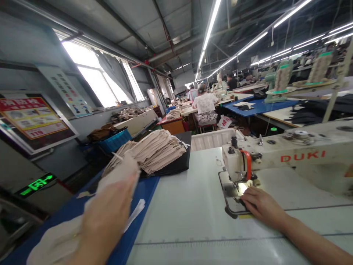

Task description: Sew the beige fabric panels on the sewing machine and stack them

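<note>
My left hand, smeared by motion, is raised over the blue surface at the left. It grips a pale beige fabric piece, which is blurred as well. Beyond it a stack of beige fabric pieces lies on a black sheet. At the sewing machine my right hand rests beside the lit needle area, fingers bent and pressed together close to the presser foot. Whatever its fingertips pinch, if anything, is hidden. Another beige fabric piece lies below my left hand.
A white strip lies on the blue surface. Printed ruler marks cross the pale worktable near its front. Behind the table stands a white plastic crate. Farther back a person sits at another station. Thread cones stand at the right.
</note>
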`<state>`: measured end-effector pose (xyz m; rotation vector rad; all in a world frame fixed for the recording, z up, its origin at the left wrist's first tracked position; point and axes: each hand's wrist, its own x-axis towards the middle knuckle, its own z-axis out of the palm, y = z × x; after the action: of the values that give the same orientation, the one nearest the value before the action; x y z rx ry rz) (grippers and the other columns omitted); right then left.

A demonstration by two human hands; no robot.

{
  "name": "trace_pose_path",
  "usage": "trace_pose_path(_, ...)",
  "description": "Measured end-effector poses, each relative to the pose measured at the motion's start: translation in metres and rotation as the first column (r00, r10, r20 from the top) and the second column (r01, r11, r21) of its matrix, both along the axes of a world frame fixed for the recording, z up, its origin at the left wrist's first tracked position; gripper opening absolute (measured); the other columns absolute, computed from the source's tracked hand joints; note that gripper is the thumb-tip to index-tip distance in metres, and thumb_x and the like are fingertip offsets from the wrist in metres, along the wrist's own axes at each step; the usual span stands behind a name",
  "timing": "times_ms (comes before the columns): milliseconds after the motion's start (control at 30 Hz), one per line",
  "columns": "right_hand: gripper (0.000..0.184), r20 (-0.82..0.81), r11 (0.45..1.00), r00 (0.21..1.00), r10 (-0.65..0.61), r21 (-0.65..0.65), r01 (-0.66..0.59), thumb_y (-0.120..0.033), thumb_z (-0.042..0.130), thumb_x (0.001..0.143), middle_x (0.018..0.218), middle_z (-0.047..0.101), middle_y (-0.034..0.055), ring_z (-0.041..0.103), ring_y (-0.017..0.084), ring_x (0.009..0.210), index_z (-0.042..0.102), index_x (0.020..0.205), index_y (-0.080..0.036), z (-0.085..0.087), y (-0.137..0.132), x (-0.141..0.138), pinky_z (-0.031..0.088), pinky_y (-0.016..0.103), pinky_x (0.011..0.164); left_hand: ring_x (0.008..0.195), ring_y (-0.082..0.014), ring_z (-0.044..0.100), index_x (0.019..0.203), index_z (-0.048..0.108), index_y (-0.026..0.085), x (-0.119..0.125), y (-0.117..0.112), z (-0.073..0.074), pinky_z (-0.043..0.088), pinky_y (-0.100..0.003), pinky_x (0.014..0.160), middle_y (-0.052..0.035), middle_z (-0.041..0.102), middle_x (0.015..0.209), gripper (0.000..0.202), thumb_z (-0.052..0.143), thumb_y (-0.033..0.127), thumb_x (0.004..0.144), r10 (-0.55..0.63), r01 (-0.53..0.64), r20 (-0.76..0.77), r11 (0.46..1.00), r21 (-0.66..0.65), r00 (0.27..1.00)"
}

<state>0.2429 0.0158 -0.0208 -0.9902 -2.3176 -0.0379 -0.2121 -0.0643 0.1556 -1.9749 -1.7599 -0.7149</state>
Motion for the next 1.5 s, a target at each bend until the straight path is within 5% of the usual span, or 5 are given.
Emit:
trace_pose_path(233,0.031,-0.008,1.0,1.0,-0.018,0.02,0.018,-0.016,0.04,0.097,0.077,0.065,0.0068,0.06,0.02,0.077,0.068,0.083,-0.018,0.007,-0.001,-0.004,0.048,0.032,0.072,0.078,-0.0198,0.071,0.112,0.068,0.023,0.186,0.023,-0.13,0.056,-0.028,0.07,-0.0064,0.072,0.091,0.048,0.035,0.001,0.085,-0.345,0.237,-0.13,0.829,-0.506,0.93)
trace_pose_path(400,0.031,0.006,1.0,1.0,-0.02,0.01,0.02,-0.016,0.04,0.096,0.077,0.065,0.0072,0.058,0.021,0.078,0.068,0.083,-0.017,0.007,-0.002,-0.003,0.046,0.033,0.073,0.087,-0.0213,0.071,0.108,0.067,0.022,0.22,0.012,-0.144,0.057,-0.032,0.078,-0.0071,0.073,0.096,0.034,0.036,0.018,0.097,-0.369,0.358,0.069,0.812,-0.461,0.927)
trace_pose_path(900,0.014,0.064,0.984,0.987,0.149,-0.107,-0.142,-0.019,0.053,0.092,0.098,0.068,0.0082,0.059,0.02,0.095,0.065,0.098,-0.018,0.033,-0.036,-0.034,0.047,0.034,0.09,0.139,-0.0298,0.04,0.143,0.048,0.021,0.182,0.026,-0.166,0.036,-0.053,0.11,-0.0114,0.042,0.151,0.049,0.041,0.033,0.096,-0.224,0.141,-0.084,0.819,-0.556,0.971)
trace_pose_path(1200,0.027,0.023,0.98,0.987,0.16,-0.127,-0.155,-0.019,0.048,0.096,0.118,0.069,0.0095,0.061,0.025,0.113,0.066,0.115,-0.019,-0.001,-0.056,-0.039,0.052,0.04,0.098,0.133,-0.0283,0.047,0.134,0.055,0.02,0.184,0.011,-0.161,0.043,-0.051,0.107,-0.0126,0.05,0.145,0.042,0.05,0.027,0.093,-0.238,0.225,0.018,0.888,-0.4,0.971)
trace_pose_path(1500,0.027,0.006,0.99,0.99,0.14,0.014,-0.14,-0.029,0.049,0.098,0.119,0.07,0.0079,0.066,0.022,0.11,0.069,0.114,-0.022,-0.008,-0.055,-0.029,0.056,0.035,0.095,0.106,-0.0267,0.064,0.108,0.068,0.015,0.001,0.008,-0.124,0.051,-0.043,0.095,-0.0138,0.07,0.112,0.033,0.042,0.029,0.093,0.152,-0.144,0.067,0.983,-0.111,0.986)
